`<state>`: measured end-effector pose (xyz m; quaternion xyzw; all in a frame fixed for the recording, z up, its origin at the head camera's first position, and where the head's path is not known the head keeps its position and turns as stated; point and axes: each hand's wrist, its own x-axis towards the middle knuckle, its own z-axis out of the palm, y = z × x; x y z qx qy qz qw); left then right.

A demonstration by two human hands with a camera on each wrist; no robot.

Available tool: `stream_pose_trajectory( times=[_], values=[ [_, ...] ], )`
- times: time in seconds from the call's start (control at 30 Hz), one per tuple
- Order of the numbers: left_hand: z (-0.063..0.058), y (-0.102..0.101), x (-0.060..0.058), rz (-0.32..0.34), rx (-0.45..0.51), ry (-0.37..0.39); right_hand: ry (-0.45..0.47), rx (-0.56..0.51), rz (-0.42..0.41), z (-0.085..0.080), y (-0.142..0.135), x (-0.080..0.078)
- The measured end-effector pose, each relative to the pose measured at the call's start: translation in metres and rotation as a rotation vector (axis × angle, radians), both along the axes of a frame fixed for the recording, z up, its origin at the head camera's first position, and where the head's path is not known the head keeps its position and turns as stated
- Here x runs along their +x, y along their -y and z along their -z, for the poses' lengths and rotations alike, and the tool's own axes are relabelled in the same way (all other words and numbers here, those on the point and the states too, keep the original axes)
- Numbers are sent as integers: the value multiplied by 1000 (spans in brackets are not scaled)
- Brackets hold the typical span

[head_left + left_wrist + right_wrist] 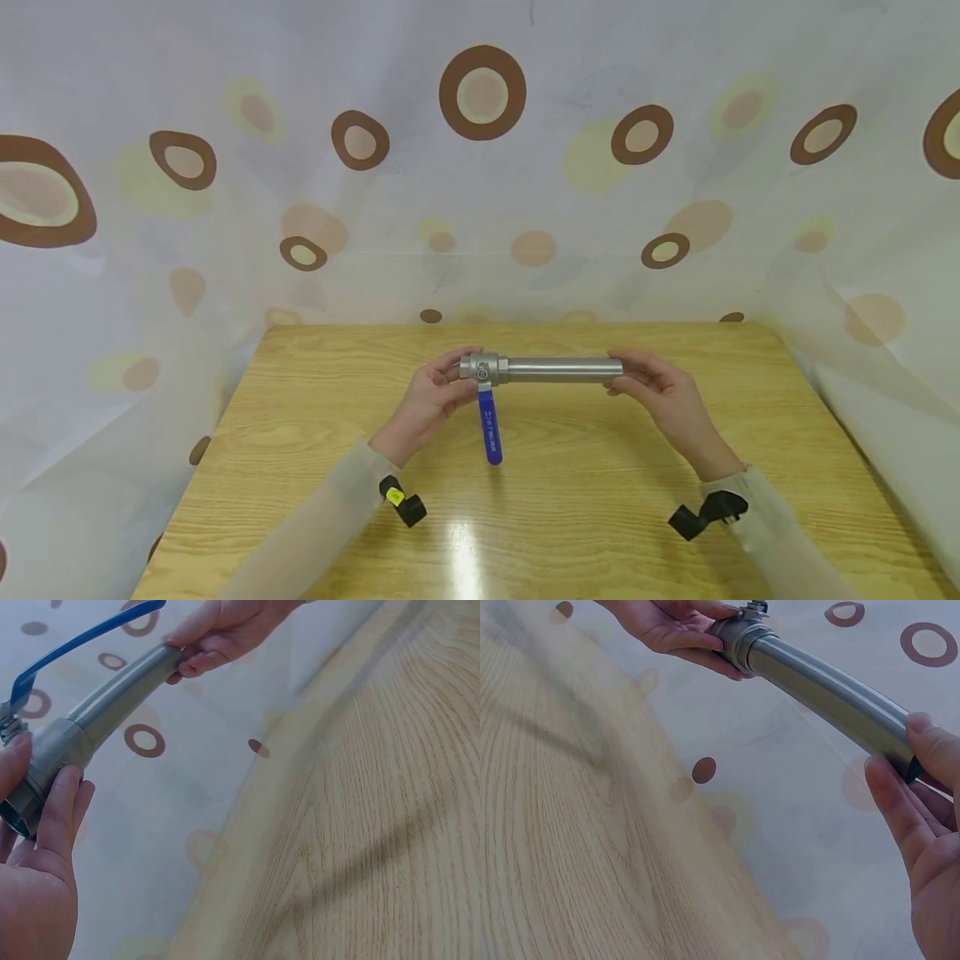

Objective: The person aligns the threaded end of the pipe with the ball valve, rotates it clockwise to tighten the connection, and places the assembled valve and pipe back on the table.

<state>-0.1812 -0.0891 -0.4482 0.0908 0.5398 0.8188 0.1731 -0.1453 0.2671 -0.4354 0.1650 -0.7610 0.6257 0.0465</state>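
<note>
A steel ball valve (pixel 483 367) with a blue lever handle (pixel 490 427) is joined to a straight metal pipe (pixel 562 370). My left hand (pixel 429 402) holds the valve end, thumb in front and fingers behind. At the pipe's far end, my right hand (pixel 670 404) pinches the tube between thumb and fingers. Together they keep the piece level above the table, the lever pointing toward me. In the left wrist view the valve's open mouth (pixel 16 817) shows beside the fingers. The right wrist view shows the thumb and fingertips around the pipe's end (pixel 889 746).
Below lies a wood-grain table (pixel 570 517), its back edge meeting a pale curtain (pixel 525 183) with brown and yellow oval spots. The curtain also closes in both sides. Each sleeve carries a small black wrist camera (pixel 707 514).
</note>
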Motion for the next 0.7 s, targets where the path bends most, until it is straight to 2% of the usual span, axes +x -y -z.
stream_pose_trajectory(
  times=[0.47,0.7],
  values=[
    [5,-2,-1,16,-2,-23,-21,41,39,6,3,-2],
    [2,-2,-2,1,-4,-11,13,-55,-30,5,1,-2]
  ],
)
